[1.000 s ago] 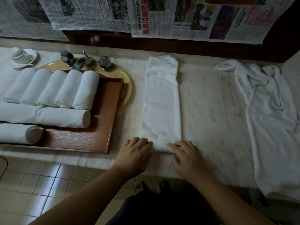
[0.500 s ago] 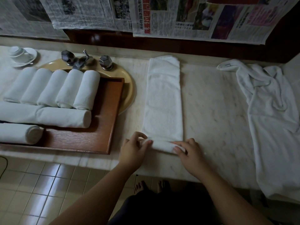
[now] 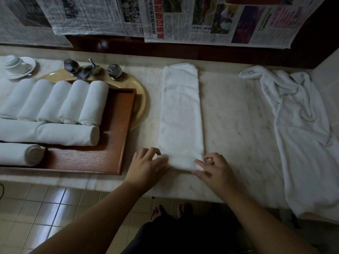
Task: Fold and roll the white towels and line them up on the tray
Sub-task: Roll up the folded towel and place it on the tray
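Observation:
A white towel (image 3: 180,110), folded into a long narrow strip, lies on the marble counter, running away from me. Its near end is turned over into a small roll (image 3: 181,163). My left hand (image 3: 146,167) touches the roll's left end with its fingertips. My right hand (image 3: 214,168) touches the right end, index finger stretched along it. The wooden tray (image 3: 117,143) at the left holds several rolled white towels (image 3: 67,101), a row of upright ones at the back and others lying crosswise in front.
A loose crumpled white towel (image 3: 300,136) drapes over the counter's right side and front edge. Behind the tray are a yellow basin (image 3: 143,103), tap handles (image 3: 88,68) and an upturned cup on a saucer (image 3: 16,64). Newspapers cover the wall.
The towel's near end, flat under my hands a second ago, has been turned over into a small roll. Both hands have shifted outward to the roll's ends.

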Tool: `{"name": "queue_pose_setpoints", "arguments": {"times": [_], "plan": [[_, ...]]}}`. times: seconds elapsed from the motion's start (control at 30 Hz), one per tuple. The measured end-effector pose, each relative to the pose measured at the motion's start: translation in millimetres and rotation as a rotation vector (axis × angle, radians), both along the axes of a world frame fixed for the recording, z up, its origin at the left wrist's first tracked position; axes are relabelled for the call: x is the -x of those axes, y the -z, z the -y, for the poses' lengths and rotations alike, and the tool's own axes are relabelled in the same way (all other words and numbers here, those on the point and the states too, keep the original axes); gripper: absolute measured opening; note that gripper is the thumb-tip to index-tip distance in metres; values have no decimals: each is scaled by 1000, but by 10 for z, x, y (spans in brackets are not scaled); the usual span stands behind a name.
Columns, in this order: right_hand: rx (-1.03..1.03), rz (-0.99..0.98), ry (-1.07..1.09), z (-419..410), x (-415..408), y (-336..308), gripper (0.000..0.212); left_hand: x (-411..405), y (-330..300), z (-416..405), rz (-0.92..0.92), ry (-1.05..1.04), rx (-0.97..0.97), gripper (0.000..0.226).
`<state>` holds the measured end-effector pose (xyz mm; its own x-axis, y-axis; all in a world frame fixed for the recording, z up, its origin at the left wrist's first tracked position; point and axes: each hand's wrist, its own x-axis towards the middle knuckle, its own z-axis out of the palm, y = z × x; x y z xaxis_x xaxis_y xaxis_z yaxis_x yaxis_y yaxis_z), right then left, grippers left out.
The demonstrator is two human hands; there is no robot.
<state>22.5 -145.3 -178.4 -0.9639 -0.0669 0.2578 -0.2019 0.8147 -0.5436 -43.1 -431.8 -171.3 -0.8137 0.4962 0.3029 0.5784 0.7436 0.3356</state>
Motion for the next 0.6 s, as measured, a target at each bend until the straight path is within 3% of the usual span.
{"name": "queue_pose_setpoints", "arguments": {"times": [0.1, 0.2, 0.4, 0.6], "plan": [[-87, -65, -88, -78, -68, 41, 44, 9, 37, 113, -65, 130, 81, 40], [22, 36, -43, -64, -91, 48, 44, 1, 64, 125, 35, 97, 72, 41], [359, 322, 213, 46, 11, 21, 26, 15, -49, -39, 512, -171, -89, 39], [503, 441, 435, 191, 248, -129, 4, 101, -129, -264, 749, -492, -436, 24]]}}
